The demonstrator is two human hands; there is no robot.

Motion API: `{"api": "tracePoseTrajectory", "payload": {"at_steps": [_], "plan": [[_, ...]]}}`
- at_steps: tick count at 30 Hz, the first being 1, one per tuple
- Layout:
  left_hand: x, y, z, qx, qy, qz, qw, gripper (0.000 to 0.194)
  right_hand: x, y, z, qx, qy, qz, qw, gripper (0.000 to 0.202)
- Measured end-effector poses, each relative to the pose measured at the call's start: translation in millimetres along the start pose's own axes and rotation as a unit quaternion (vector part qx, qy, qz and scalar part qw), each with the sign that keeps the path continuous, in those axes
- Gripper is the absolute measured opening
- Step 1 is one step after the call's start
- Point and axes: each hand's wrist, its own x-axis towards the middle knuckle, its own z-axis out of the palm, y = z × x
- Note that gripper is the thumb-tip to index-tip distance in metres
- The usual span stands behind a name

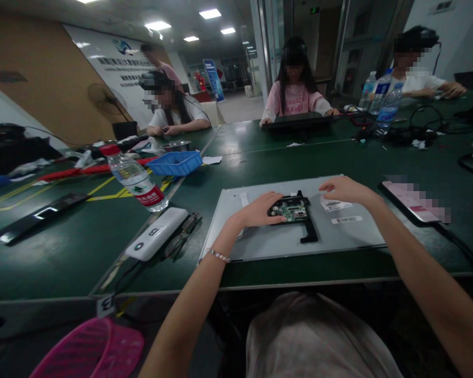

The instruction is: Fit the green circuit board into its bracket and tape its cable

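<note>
A flat grey display panel point(256, 244) lies on the green table in front of me. On it sits a green circuit board point(289, 211) in a black plastic bracket point(309, 231) with an arm reaching toward the near edge. My left hand point(258, 211) grips the board's left side, thumb on the near edge and fingers on the far edge. My right hand point(345, 190) is over the right part of the panel, by a white label point(335, 206). Its fingers are bent and apart, with nothing visible in them. A barcode sticker point(347, 220) is nearer to me.
Left of the panel are glasses point(181, 236), a white power bank point(156, 233), a water bottle point(136, 178) and a blue tray point(175, 163). A phone point(413, 202) with a cable lies right. Several people sit around the table. A pink basket point(90, 349) stands below.
</note>
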Motion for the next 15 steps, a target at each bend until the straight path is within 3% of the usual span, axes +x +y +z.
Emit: {"api": "tracePoseTrajectory", "payload": {"at_steps": [4,7,11,15], "plan": [[1,2,-1.7,0.004,-0.001,0.001,1.0,0.08,-3,13,-2,0.036,-0.057,0.002,0.998,0.031],[1,3,-2.5,0.006,0.002,0.003,1.0,0.079,0,10,1,0.038,-0.063,-0.011,0.997,0.029],[1,2,-3.4,0.008,0.0,0.003,1.0,0.077,-7,10,-4,-0.023,0.01,0.009,1.0,0.032],[1,3,-3.9,0.007,-0.001,-0.004,1.0,0.077,-42,27,-14,-0.106,0.117,0.088,0.983,0.042]]}}
